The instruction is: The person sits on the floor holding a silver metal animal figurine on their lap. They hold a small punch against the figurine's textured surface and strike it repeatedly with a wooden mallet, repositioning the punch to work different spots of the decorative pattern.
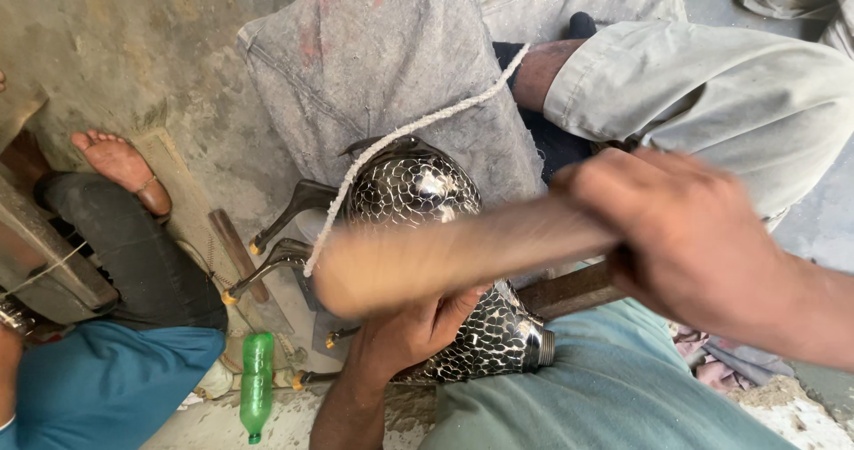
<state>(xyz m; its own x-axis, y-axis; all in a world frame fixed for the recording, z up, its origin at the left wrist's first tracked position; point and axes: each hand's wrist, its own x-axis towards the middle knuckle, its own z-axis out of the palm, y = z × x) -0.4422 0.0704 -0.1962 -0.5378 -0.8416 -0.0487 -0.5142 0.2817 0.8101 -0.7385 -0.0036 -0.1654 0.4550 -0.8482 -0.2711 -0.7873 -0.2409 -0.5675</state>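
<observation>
A shiny metal animal figure (411, 188) with a hammered scale pattern lies across my lap, its thin legs (283, 223) pointing left. My right hand (680, 237) is shut on a wooden mallet (427, 259), which is blurred and sits just above the figure's body. My left hand (411, 330) grips the figure from below, near its lower part. A white cord (391, 143) runs over the figure's top. A dark metal bar (569, 292) passes under the figure toward my right hand.
A grey cloth (382, 50) lies under the figure on the concrete floor. Another person sits at left, with a bare foot (120, 165) and a blue garment (107, 383). A green plastic bottle (257, 379) lies near the bottom. A wooden stick (236, 254) rests by the legs.
</observation>
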